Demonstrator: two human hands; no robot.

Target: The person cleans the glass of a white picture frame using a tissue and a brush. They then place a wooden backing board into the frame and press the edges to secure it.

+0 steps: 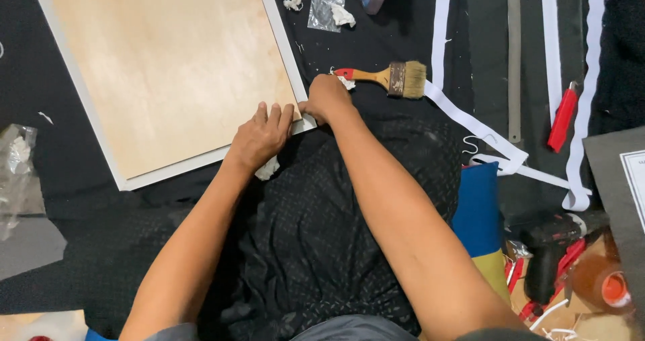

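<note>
Head view. I see a flat pale plywood panel with a narrow white frame (168,72) lying tilted on a black cloth floor covering (101,247); its near corner points toward five o'clock. The wood face is smooth and matte with a faint grain, and the frame edge is straight and crisp.

The left hand (261,138) lies palm down on that corner, fingers extended and close together, flat on the wood by the lower frame edge. A crumpled white wad (267,169) shows under the heel of the hand; I cannot tell whether it is gripped.

The right hand (326,98) sits at the corner tip, just at three o'clock of the left hand, fingers curled tight into a loose fist against the frame. What it pinches, if anything, is hidden.

At two o'clock of the right hand, almost touching it, lies a wooden-handled flat paintbrush with a red tip and pale bristles (390,77). A long white strip (470,122) runs beneath the bristles toward four o'clock. A red-handled tool (563,116) lies well apart at three o'clock.

Open cloth lies at eight o'clock of the panel; the right side is crowded.
</note>
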